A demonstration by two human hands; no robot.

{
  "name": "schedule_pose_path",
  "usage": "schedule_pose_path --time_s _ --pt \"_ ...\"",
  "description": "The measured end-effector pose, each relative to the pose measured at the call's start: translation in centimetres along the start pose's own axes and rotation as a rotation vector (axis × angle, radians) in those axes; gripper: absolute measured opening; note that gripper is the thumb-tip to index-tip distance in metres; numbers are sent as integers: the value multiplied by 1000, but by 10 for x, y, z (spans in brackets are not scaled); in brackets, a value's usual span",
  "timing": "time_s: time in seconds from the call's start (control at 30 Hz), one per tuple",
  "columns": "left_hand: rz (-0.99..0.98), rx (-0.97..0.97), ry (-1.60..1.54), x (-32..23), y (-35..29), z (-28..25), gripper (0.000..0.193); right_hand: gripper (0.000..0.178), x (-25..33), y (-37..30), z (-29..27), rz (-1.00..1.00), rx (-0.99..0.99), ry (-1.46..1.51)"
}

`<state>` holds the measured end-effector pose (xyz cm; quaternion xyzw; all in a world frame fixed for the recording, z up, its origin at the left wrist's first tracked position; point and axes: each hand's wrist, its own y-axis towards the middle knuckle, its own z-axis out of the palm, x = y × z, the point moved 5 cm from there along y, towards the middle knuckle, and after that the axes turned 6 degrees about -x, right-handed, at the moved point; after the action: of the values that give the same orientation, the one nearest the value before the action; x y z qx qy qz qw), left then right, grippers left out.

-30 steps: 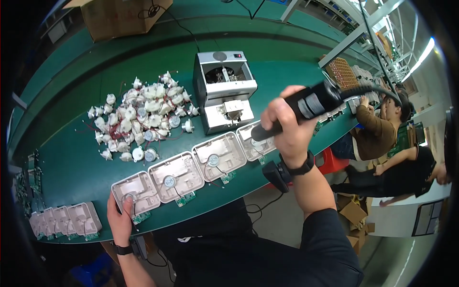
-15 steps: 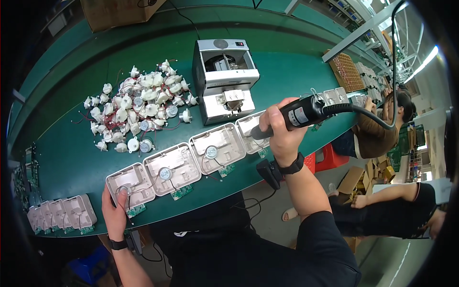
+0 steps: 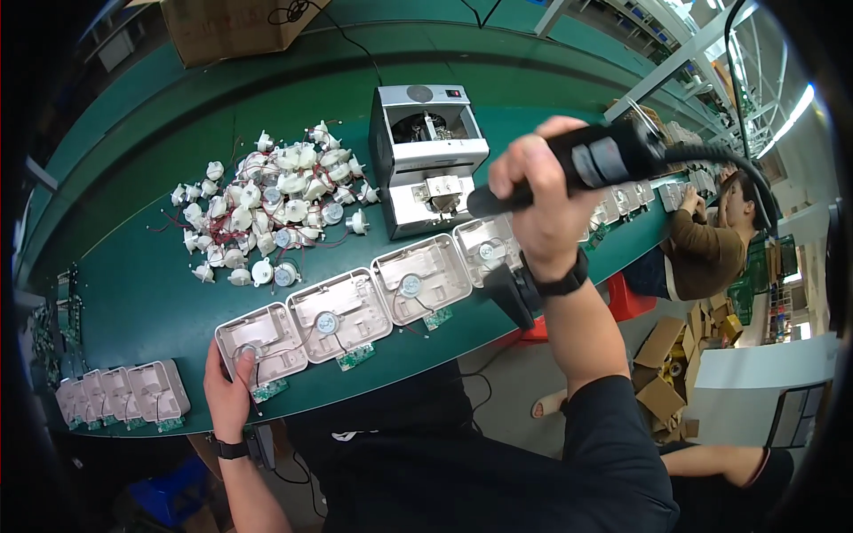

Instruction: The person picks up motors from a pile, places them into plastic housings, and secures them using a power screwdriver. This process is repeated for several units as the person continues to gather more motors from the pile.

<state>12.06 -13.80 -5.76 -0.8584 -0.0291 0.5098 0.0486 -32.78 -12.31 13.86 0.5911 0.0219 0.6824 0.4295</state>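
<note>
My right hand (image 3: 553,200) is wrapped round a black electric screwdriver (image 3: 613,160) with a cord, lifted above the table near the screw feeder (image 3: 426,151). Its tip points left; no part is seen touching it. At the left end of a row of white plastic housings (image 3: 351,293), my left hand (image 3: 227,396) grips the nearest housing (image 3: 267,327), its thumb on the small round motor (image 3: 251,349) inside. Wires lead from this housing to a green circuit board (image 3: 269,390) at its front edge. The other housings in the row also hold round motors.
A heap of white motors with red wires (image 3: 284,195) lies behind the row. More housings (image 3: 155,391) stand at the left end of the green table (image 3: 133,302). A cardboard box (image 3: 231,31) is at the back. A seated co-worker (image 3: 711,235) is at the right.
My right hand has risen with the screwdriver, further from the housings. My left hand keeps its hold on the leftmost housing. The view has shifted slightly, and a standing person has moved at the right.
</note>
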Motion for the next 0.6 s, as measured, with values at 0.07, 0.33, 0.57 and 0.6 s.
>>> schedule_pose_path --time_s 0.07,0.33,0.57,0.6 --pt "-3 12 -52 -8 1 5 64 19 -18 8 7 14 33 -113" --pt "15 -8 -27 -11 3 9 65 22 -4 -37 5 175 17 -102" --pt "7 2 -96 -11 4 11 65 25 -18 -79 7 156 110 -85" --pt "6 2 -95 -11 4 11 65 26 -21 -82 6 158 102 -88"
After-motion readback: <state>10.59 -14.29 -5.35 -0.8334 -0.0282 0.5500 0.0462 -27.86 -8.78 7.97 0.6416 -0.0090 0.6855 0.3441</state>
